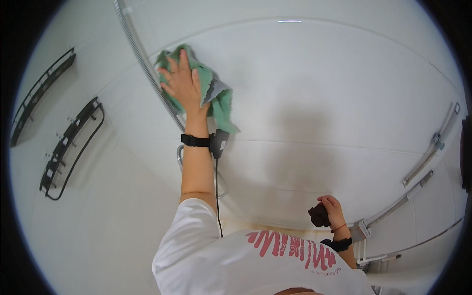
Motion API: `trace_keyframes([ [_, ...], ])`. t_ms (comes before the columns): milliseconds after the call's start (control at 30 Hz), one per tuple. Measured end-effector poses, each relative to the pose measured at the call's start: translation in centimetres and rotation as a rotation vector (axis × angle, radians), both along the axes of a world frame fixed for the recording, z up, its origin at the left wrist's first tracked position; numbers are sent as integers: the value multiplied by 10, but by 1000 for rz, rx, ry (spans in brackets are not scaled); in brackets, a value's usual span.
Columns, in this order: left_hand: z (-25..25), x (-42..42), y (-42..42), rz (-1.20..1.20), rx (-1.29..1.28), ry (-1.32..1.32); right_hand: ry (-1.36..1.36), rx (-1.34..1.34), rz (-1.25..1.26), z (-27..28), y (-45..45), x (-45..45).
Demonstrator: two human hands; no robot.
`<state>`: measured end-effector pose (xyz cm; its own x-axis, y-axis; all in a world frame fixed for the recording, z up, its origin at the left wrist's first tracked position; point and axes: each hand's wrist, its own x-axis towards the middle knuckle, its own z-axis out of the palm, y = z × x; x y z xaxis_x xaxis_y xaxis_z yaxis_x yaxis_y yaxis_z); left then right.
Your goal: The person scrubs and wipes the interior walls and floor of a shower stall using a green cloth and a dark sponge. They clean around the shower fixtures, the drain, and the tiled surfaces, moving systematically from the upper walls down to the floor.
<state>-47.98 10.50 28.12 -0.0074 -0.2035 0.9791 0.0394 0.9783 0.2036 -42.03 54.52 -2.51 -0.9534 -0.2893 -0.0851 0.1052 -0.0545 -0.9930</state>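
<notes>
My left hand (183,83) lies with its fingers spread on a green and grey cloth (222,107), pressing it to the white wall (280,73). A flexible metal shower hose (142,61) runs close along the cloth's left side. Lower on the right, my right hand (333,212) is closed around a dark brown, crumpled item (319,215); whether it is a sponge or a cloth I cannot tell. It is held in front of my body, apart from the wall.
Two black wall racks (68,142) are at the left, the lower one with hooks and a rail. A metal bar (422,162) with a sliding bracket is at the right. A black strap and device (220,143) sit on my left wrist, with a cable (217,191) trailing down.
</notes>
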Motion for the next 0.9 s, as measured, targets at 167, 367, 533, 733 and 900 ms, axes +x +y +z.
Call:
trace_keyframes([
  [167,23,-9,68,17,-143,-15,-16,12,-57,-3,22,5],
  [367,38,-30,179,38,-397,-13,-44,-47,-140,-10,52,21],
  [533,38,-33,261,-133,-494,83,-75,-112,-220,-27,75,45],
  [733,29,-39,335,-357,-531,-46,-69,-107,-326,-32,104,71],
  [900,1,-60,389,-508,-654,-71,-65,-114,-384,-29,134,91],
])
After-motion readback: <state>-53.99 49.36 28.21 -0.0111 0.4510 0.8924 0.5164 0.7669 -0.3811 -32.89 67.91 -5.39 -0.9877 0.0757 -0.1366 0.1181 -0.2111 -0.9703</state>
